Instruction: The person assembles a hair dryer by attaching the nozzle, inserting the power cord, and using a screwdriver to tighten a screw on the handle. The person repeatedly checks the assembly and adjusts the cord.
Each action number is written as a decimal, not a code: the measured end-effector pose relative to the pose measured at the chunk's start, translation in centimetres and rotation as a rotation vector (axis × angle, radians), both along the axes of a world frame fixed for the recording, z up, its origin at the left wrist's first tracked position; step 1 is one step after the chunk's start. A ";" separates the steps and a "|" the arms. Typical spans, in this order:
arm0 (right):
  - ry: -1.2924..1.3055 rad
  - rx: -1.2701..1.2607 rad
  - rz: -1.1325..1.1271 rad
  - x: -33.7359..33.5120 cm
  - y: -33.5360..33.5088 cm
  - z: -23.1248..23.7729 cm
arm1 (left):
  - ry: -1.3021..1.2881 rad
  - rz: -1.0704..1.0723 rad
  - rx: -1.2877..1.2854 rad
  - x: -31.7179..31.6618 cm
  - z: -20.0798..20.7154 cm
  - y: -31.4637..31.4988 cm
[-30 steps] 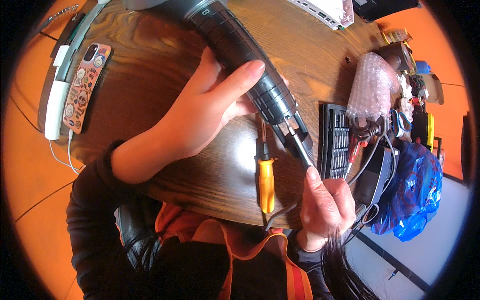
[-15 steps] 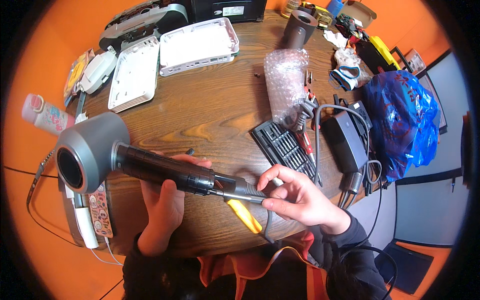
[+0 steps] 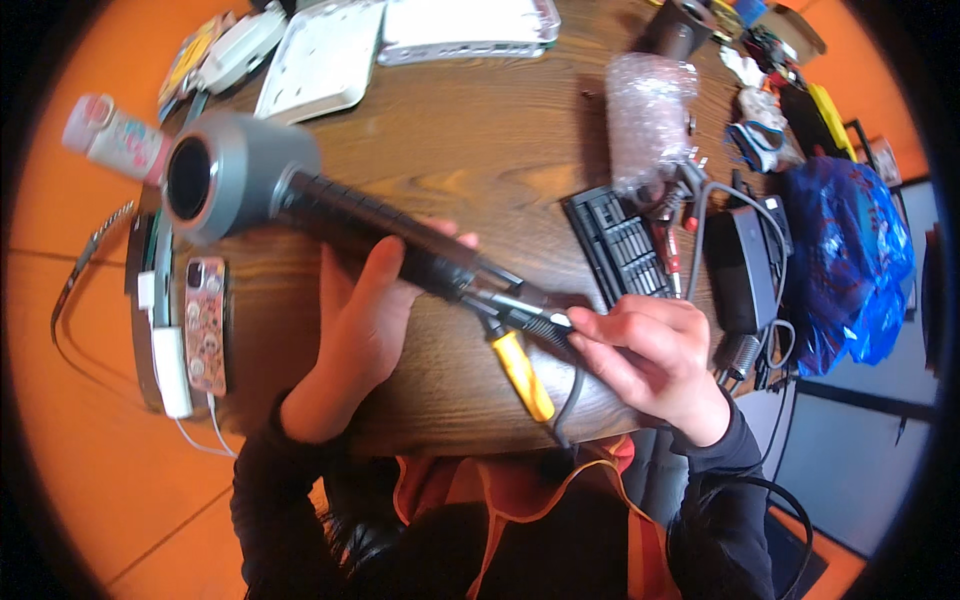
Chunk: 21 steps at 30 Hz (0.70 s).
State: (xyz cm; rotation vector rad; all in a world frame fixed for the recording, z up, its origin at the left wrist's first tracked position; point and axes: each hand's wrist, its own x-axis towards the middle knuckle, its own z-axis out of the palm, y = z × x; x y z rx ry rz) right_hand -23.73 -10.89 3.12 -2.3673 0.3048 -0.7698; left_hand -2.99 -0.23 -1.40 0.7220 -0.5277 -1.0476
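Observation:
A hair dryer with a grey head (image 3: 240,170) and a dark handle (image 3: 375,225) slants across the view, its head far left. My left hand (image 3: 375,310) wraps the handle from below, thumb on top. At the handle's narrow lower end, my right hand (image 3: 650,350) pinches a slim silver screwdriver (image 3: 515,308) lying along it; its tip is too blurred to make out. Below this end, a yellow-handled tool (image 3: 523,375) rests on the table, beside a grey cord (image 3: 572,400).
Beyond my right hand lies a black screwdriver bit case (image 3: 620,245), near a bubble-wrapped item (image 3: 650,120). A black power adapter (image 3: 742,270) and a blue plastic bag (image 3: 845,260) are at the right. A phone (image 3: 206,330) sits at the left; white plastic housings (image 3: 320,60) stand at the back.
The view has shifted. The hair dryer's head has swung up and away, so the handle slants more steeply. My right fingers have curled in closer around the screwdriver's end.

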 end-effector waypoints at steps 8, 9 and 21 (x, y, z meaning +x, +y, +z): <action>0.076 -0.678 0.033 -0.3 0.3 0.4 | 0.027 0.017 0.084 0.0 -0.2 -0.6; 0.065 -0.693 0.019 -0.2 0.2 0.4 | 0.001 0.024 0.111 0.1 -0.2 -0.7; 0.421 -0.284 -0.358 1.7 -1.3 -3.1 | -0.341 0.156 0.184 2.7 0.8 -0.4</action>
